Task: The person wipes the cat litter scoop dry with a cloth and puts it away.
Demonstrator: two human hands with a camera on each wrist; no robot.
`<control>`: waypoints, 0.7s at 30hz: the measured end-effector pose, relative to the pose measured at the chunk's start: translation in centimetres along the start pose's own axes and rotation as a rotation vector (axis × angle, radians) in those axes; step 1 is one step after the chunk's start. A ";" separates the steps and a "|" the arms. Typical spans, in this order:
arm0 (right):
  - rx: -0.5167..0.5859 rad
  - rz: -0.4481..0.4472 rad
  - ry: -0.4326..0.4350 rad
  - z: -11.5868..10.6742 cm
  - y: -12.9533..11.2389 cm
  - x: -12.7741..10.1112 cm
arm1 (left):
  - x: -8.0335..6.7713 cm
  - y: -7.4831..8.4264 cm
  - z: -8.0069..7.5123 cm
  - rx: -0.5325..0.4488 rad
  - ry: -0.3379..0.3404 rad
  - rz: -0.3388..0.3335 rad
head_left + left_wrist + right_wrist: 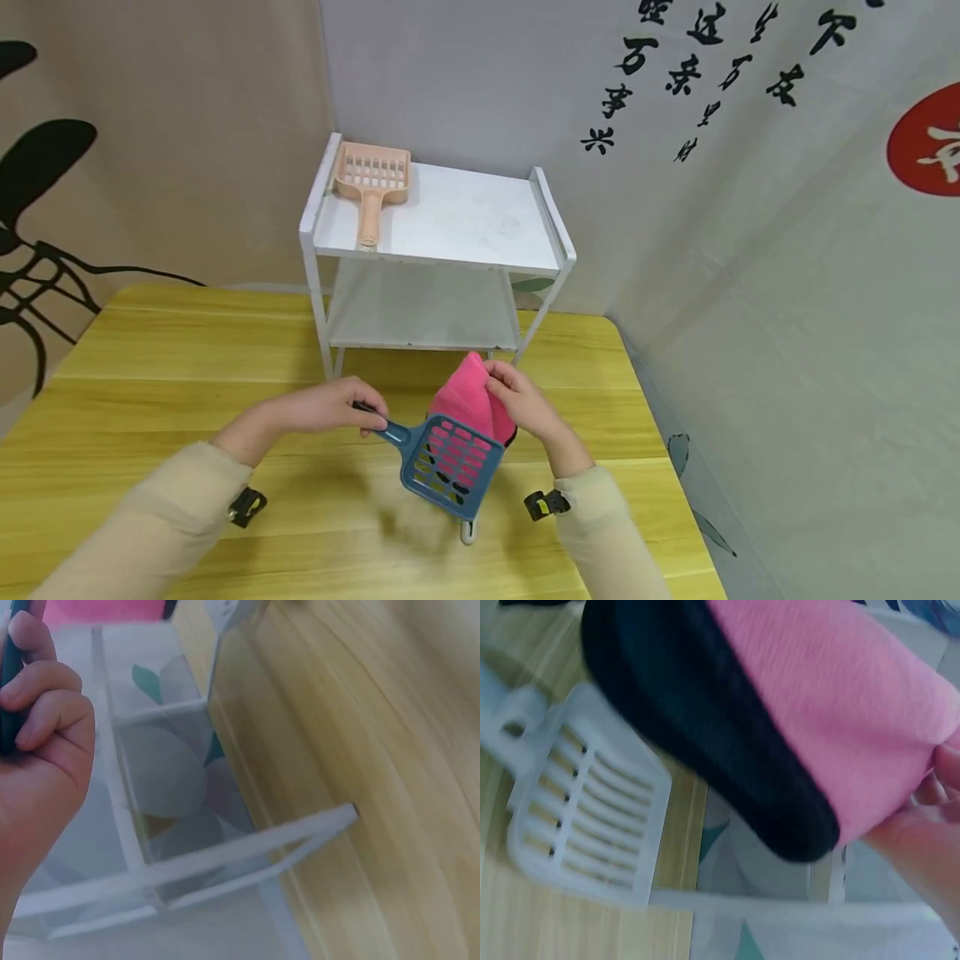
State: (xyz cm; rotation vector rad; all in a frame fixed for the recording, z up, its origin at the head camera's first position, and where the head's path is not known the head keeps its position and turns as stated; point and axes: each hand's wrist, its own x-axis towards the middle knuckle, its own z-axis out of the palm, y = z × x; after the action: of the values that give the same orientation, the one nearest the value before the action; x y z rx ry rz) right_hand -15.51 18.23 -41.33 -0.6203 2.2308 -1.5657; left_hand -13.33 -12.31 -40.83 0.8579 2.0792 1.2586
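My left hand (337, 406) grips the handle of a blue litter scoop (415, 442), its slotted pan tilted over the yellow table. In the left wrist view only the dark handle (10, 667) shows, with fingers curled round it. My right hand (525, 406) pinches a pink fleece cloth piece (468, 393) by its upper edge. It has black trim and a dark inside, seen in the right wrist view. The cloth hangs behind the blue scoop and shows through its slots. Under them a pale grey slotted scoop (571, 810) lies on the table, mostly hidden in the head view.
A white two-tier shelf (480, 217) stands at the back of the wood-grain table (187, 358). On its top left lies a peach-coloured litter scoop (372, 196). Fabric walls with black characters rise behind and to the right.
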 end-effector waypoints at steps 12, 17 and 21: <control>0.114 0.015 -0.042 1.2 -0.9 0.9 | 0.2 -0.3 -0.1 0.014 0.056 0.035; 0.136 0.029 -0.036 0.9 -0.6 0.7 | -0.3 -1.0 -0.6 0.032 0.084 0.032; 0.121 0.041 -0.038 0.6 -0.5 0.4 | -0.7 -1.4 -0.9 0.050 0.106 -0.001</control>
State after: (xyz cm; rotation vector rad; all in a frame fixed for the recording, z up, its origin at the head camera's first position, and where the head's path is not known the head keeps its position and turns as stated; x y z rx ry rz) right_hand -15.44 17.37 -41.04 -0.5614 2.0898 -1.6407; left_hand -13.83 -13.84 -41.66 0.8279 2.2026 1.2809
